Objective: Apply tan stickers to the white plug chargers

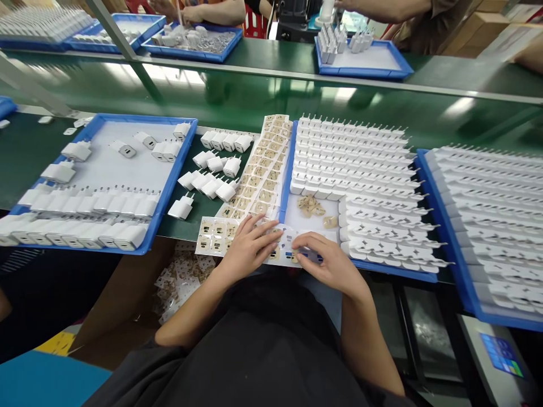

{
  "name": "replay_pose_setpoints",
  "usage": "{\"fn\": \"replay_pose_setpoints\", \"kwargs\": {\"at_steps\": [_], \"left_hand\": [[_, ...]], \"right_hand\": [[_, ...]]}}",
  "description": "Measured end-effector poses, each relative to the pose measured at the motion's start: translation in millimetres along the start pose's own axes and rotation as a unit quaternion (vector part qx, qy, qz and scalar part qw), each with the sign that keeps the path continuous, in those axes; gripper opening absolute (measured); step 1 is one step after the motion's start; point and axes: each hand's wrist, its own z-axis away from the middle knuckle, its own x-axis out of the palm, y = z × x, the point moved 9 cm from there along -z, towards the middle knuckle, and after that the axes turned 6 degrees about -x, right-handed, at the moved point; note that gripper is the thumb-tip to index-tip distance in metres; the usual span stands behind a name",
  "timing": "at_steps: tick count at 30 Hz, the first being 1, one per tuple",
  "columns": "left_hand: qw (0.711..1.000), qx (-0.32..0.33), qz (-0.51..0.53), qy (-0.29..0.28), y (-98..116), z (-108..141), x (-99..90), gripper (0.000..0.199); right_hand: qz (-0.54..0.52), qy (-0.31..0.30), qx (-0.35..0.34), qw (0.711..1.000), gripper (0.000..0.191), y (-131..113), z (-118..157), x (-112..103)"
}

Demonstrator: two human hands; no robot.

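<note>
A sheet of beige stickers [206, 244] with small cut-out slots lies across the table's front edge, its right part overlapping a blue tray. My left hand [251, 244] rests flat on this sheet with its fingers stretched out. Over the sheet's right part, my right hand [324, 260] has thumb and forefinger brought together at the surface; what is between the fingertips is too small to make out. Just beyond, loose beige pieces [310, 205] lie in the tray's front left corner. More sticker sheets [265, 164] are stacked behind my left hand.
White plug chargers [348, 152] stand in dense rows in the blue tray [394, 272]. Another full tray [470, 299] is at right. Loose chargers [212, 183] stand left of the sheets, beside a partly filled tray [146, 237]. Co-workers' arms [216, 12] show across the green partition [254, 90].
</note>
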Motion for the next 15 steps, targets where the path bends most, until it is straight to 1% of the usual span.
{"fn": "replay_pose_setpoints", "kwargs": {"at_steps": [2,5,6,8,10,15], "left_hand": [[1.000,-0.003,0.001,0.005,0.2,-1.0,-0.5,0.031],[1.000,-0.004,0.004,0.015,0.0,-2.9,-1.3,0.031],[1.000,-0.003,0.005,0.017,-0.1,-3.5,-1.4,0.032],[1.000,0.000,0.004,0.017,-0.2,-4.2,-1.0,0.032],[1.000,0.004,0.003,0.014,0.1,-4.6,-0.4,0.031],[1.000,0.005,0.004,0.013,1.0,-3.8,-0.4,0.032]], "right_hand": [[0.001,0.023,-0.007,1.000,0.005,0.1,3.6,-6.4],[0.024,0.050,-0.007,0.998,0.005,3.0,9.2,-12.1],[0.033,0.051,-0.005,0.998,0.009,4.5,10.4,-11.6],[0.049,0.048,0.003,0.998,0.022,7.7,11.0,-8.8],[0.073,0.050,0.003,0.996,0.027,8.7,8.7,-5.7],[0.148,0.035,-0.055,0.987,0.023,-1.0,-6.1,8.0]]}}
